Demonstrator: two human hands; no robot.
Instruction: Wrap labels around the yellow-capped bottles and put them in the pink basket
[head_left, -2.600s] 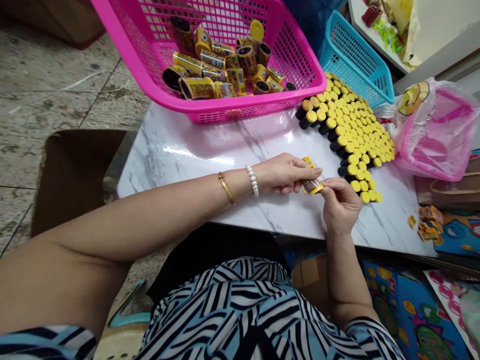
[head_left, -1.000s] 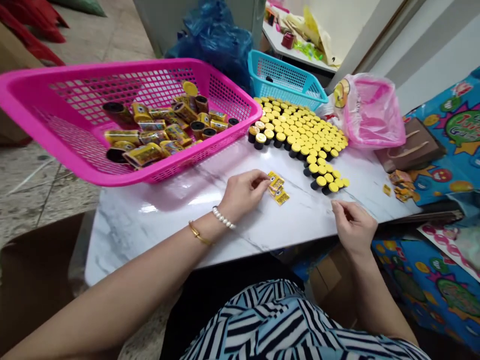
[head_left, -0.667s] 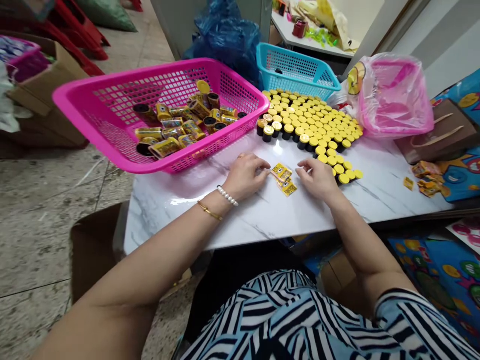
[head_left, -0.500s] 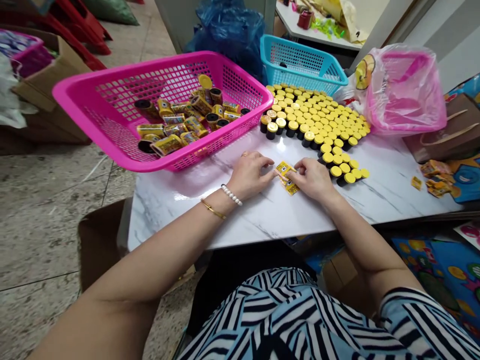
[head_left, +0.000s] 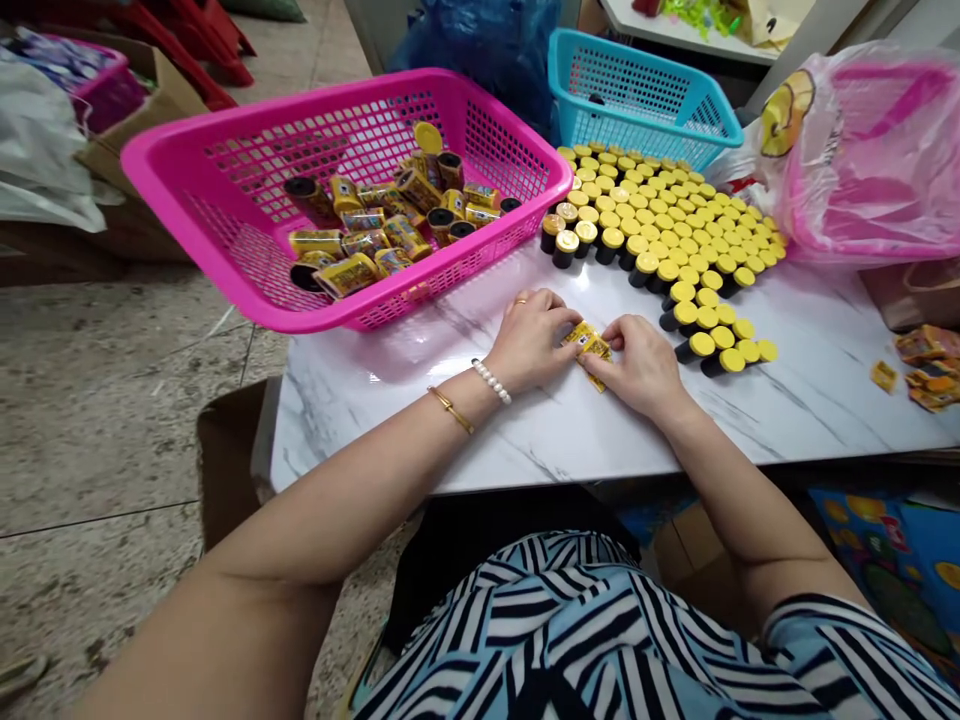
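Observation:
A small yellow printed label, perhaps a flat wrapping sleeve, lies between my two hands just above the marble-patterned table. My left hand pinches its left end between thumb and fingers. On the other side, the thumb and fingertips of my right hand close on its right part. Beyond my hands stand many small black pots with yellow lids, packed close together. A large pink basket at the left holds pots wrapped in similar yellow printed labels.
A turquoise basket stands behind the lidded pots. At the back right is a pink basket lined with a clear plastic bag. Loose printed labels lie at the right edge, one single label beside them. A blue bag sits behind.
The view has shifted, so the baskets and pots appear displaced. My left fingers have closed onto the label's left end, and the label now shows less surface between my hands.

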